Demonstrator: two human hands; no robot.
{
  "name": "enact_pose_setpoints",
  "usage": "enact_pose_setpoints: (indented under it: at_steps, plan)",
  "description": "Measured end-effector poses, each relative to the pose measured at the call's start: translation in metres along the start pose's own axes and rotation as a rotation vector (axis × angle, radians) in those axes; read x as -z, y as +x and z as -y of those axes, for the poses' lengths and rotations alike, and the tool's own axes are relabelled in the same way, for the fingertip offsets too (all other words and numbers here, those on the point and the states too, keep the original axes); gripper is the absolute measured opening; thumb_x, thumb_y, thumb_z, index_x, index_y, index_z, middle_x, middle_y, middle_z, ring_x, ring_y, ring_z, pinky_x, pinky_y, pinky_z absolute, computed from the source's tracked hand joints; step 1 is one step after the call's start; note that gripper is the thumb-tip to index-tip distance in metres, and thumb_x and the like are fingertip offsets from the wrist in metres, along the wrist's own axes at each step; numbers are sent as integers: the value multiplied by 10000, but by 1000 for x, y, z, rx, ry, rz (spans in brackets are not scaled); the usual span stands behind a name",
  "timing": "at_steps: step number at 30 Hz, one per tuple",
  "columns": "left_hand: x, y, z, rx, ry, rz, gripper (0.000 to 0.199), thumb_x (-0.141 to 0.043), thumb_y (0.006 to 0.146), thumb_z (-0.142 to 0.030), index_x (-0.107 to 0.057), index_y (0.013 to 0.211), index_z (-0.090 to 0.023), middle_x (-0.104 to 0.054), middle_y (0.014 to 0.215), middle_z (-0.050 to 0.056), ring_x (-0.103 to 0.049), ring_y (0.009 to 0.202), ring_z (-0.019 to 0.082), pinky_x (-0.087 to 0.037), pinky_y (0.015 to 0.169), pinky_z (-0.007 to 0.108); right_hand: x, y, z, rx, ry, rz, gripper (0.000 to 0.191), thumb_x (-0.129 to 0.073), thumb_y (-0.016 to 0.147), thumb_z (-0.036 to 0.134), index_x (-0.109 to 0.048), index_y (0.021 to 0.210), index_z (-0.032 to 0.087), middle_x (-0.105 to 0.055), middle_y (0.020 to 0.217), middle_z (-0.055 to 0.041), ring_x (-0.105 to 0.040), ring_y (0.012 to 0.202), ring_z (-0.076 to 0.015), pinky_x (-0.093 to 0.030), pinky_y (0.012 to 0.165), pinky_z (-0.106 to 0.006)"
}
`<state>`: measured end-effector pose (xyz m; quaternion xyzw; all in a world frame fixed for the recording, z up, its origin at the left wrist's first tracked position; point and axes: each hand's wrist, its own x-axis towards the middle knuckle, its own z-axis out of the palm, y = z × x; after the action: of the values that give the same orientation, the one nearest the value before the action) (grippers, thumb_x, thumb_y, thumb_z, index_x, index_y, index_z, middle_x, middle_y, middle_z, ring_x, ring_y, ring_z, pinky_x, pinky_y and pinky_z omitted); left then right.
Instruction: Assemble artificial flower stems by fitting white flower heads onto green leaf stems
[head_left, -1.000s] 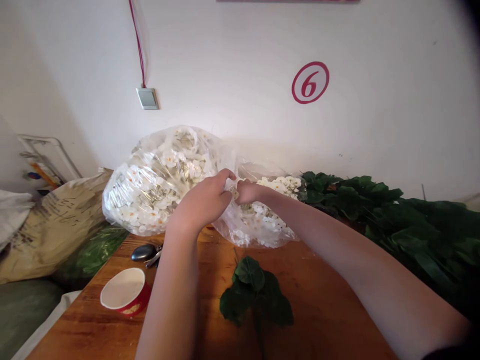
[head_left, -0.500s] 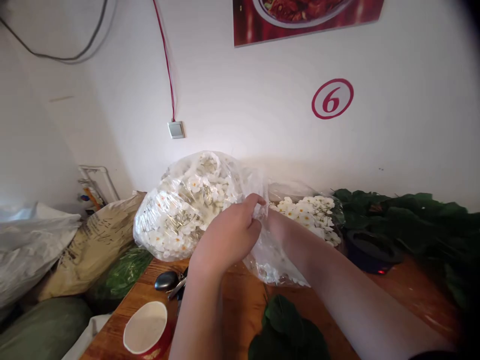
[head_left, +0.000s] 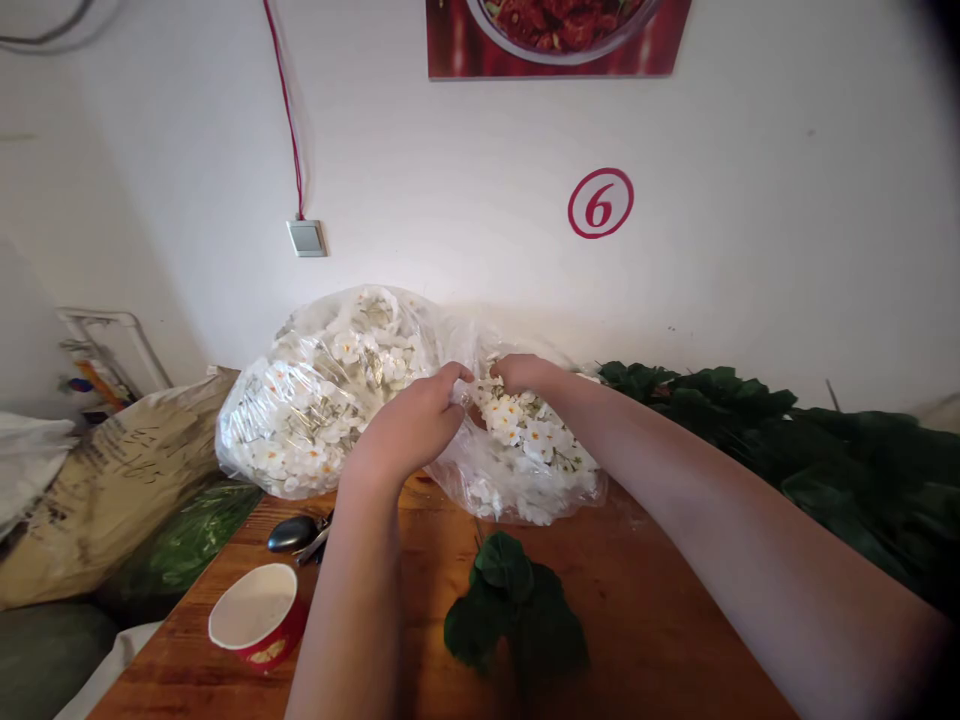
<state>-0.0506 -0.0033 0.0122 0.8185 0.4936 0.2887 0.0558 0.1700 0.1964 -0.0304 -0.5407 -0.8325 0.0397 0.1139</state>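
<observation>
Both forearms come in from the bottom of the shot, and the hands meet up top around a big clear plastic bag [head_left: 322, 395] stuffed with white artificial flowers [head_left: 525, 445]. The bag sits at the far edge of the wooden surface [head_left: 637, 610], bulging against the wall, with a second lobe on the right.

The left hand [head_left: 409, 425] is turned palm-in, with its fingers curled over a fold of plastic. The right hand [head_left: 521, 376] reaches across from the side, wrist bent, and its fingertips dip out of sight among the plastic and blooms. The hands sit just beside each other, not clearly touching. The left looks closed on the plastic, but the folds hide the right one's fingers, so no telling if it's actually gripping anything. Glare on the plastic also makes the stems inside hard to pick out.

On the surface below are a leafy green artificial sprig [head_left: 510, 600], its stem running out of frame, and a red-and-white paper cup [head_left: 255, 615]. There's also a dark oval object with metal bits [head_left: 291, 534], partly behind the left forearm, too small to identify. A heap of green foliage [head_left: 787, 440] runs along the right, and a tan sack [head_left: 120, 490] slumps on the left. A red "6" sign [head_left: 600, 203] is on the wall, under a food poster [head_left: 555, 35] cut off by the top of the frame.
</observation>
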Motion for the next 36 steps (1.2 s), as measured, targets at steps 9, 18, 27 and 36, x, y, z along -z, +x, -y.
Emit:
enact_pose_setpoints:
  at_steps: [9,18,27,36]
  plan:
    - [-4,5,2,33,-2,8,407,-422,849,-199,-513,1237,-277,-654,947,41,-600,853,217,-412,696,301,9,-33,-32,-69,-115,39,598,-691,717,362,-592,1285,207,-577,1315,-132,-576,1125,-303,-468,877,-318]
    - [-24,23,15,93,84,97,410,-432,810,-186,-520,1198,-281,-655,1092,69,-596,989,253,-426,759,329,-2,-61,-17,-67,179,-358,390,-524,862,520,-743,984,222,-528,1378,-101,-459,1294,-270,-355,1042,-349]
    - [-45,36,33,110,151,60,395,-450,793,-160,-571,1159,-243,-645,1110,96,-589,1042,252,-437,856,350,11,-71,10,-167,857,-618,502,-419,886,591,-686,933,169,-691,1073,-98,-649,945,-219,-502,824,-317]
    - [-25,10,-16,52,374,-254,436,-490,743,-93,-558,1159,-206,-506,1164,146,-498,1119,324,-447,875,437,43,-120,24,-304,1427,-518,376,-283,931,453,-521,1086,207,-670,1053,-101,-677,864,-204,-554,674,-318]
